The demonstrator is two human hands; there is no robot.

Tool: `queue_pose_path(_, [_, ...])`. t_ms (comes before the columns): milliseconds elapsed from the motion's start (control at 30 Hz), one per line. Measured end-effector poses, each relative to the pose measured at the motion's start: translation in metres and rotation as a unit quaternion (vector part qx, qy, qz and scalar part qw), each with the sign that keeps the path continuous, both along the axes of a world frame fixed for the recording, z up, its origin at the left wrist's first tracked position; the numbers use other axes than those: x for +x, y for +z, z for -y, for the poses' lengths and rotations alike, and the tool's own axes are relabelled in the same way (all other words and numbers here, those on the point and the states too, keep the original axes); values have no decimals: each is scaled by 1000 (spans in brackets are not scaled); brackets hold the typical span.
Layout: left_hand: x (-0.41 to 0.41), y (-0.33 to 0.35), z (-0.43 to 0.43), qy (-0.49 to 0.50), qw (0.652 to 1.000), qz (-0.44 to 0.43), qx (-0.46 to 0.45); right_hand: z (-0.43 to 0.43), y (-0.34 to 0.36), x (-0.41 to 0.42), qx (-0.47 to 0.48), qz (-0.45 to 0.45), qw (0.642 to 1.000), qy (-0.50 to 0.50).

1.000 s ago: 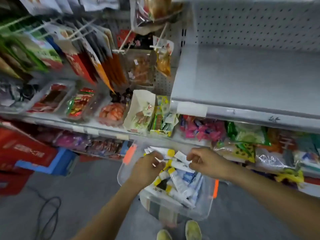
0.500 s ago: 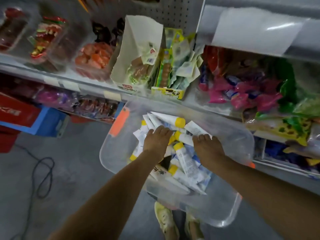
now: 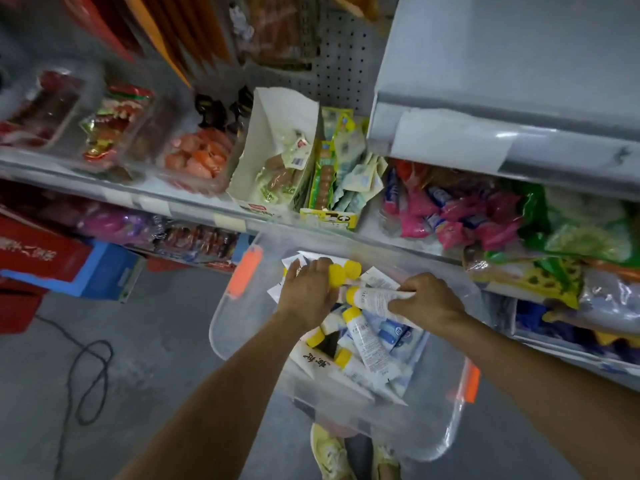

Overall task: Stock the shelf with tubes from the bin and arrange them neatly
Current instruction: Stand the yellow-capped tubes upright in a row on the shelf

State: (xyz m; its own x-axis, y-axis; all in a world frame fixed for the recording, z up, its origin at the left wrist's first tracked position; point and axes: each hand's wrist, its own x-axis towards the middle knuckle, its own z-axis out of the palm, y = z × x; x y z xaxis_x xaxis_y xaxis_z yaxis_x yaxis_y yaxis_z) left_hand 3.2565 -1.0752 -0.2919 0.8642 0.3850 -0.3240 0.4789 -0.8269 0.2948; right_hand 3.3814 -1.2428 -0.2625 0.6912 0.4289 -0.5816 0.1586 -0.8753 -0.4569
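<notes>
- Gathering step: the left hand grips a bunch of yellow-capped tubes inside the clear bin, while the right hand has its fingers closed around 1 tube.
- Next, likely: lift both loads to the bare grey shelf and line up the caps.

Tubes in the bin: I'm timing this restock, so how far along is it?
Done: no tubes show on the visible part of the grey shelf. In hand: the right hand grips a yellow-capped tube in the bin, and the left hand lies over two more; its grip is unclear. Left: a pile of tubes in the bin to shelve and line up.
</notes>
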Motion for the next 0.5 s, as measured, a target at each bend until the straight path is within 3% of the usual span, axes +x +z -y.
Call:
queue_pose_path(33, [-4, 18, 2, 80, 993, 28, -88, 3, 12, 0, 43, -26, 998, -35])
queue_pose_path(100, [-14, 58, 6, 200, 945, 106, -235, 6, 43, -2, 112, -72, 987, -93])
queue_pose_path(200, [-31, 105, 17, 275, 888, 179, -321, 10, 100, -8, 186, -100, 972, -105])
queue_pose_path(333, [-44, 160, 29, 227, 875, 220, -366, 9, 173, -14, 253, -81, 958, -109])
queue_pose_path(500, [-43, 232, 34, 170, 879, 264, -359, 10, 256, -19, 322, -160, 922, -143])
